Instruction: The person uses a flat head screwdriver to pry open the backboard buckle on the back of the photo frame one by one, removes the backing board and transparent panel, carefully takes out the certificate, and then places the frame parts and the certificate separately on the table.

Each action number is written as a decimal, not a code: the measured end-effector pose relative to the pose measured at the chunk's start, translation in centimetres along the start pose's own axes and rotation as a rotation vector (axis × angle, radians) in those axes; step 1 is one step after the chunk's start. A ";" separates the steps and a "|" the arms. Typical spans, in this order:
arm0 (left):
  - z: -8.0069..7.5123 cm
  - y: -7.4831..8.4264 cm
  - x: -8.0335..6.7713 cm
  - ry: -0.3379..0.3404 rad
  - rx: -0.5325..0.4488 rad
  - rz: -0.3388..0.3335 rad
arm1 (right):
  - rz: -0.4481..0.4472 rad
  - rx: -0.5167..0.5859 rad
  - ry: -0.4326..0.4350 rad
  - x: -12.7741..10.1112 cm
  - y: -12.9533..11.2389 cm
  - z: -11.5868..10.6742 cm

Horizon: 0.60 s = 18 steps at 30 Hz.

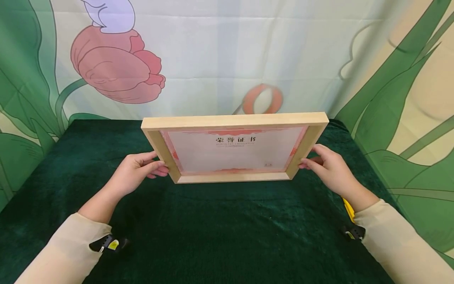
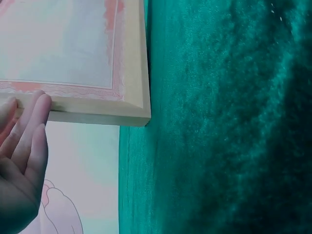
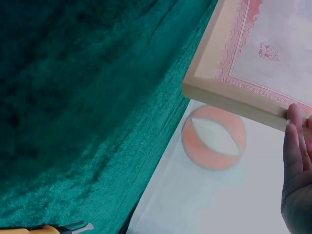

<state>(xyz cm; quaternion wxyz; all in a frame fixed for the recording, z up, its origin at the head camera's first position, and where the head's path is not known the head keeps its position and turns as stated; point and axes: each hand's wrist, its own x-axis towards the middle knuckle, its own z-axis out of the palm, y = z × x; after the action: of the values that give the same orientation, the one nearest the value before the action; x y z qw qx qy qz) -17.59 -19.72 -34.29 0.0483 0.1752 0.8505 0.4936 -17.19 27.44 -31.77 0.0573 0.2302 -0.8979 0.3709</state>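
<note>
— Head view first: how does it look?
— Pale wooden frame, deep-sided, plain light rails. Holds a white certificate with a pink-red patterned border, dark printed heading near the top edge, small mark low at the right.

— Where?
— Over the far half of the dark green cloth, gripped at both short sides. Lower rail close to the cloth; touching or just off it, cannot tell.

— Which way round?
— Long axis left to right, parallel to the table's front edge. Tilted up, face turned toward the camera, top rail highest and farthest, heading upright for reading.

— Left hand?
— Fingers fairly straight, pressed flat against the outer left side of the frame, thumb on the front edge. Left wrist view: fingertips lying along the wooden rail near a mitred corner.

— Right hand?
— Same on the right side: fingers lightly bent, wrapped round the outer edge, thumb at the front. Right wrist view: fingertips touching the rail.

— Anything else?
— Flower-printed backdrop behind. Yellow-handled tool on the cloth near the right sleeve.
</note>
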 end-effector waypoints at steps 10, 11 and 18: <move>-0.2 0.5 -0.7 -0.069 -0.212 -0.047 | -0.056 0.026 0.025 -0.1 0.4 0.1; -0.2 0.6 -0.7 -0.069 -0.225 -0.050 | -0.058 0.014 0.032 -0.1 0.4 0.1; -0.1 1.7 -1.1 -0.044 -0.265 -0.074 | -0.032 -0.043 0.054 -0.4 0.4 0.4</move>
<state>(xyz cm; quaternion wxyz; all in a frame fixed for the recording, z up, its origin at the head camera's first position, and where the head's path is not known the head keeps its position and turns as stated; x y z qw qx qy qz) -16.19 -19.41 -32.85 0.1077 0.1465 0.7826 0.5954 -16.93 27.52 -32.44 0.0922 0.2332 -0.8999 0.3568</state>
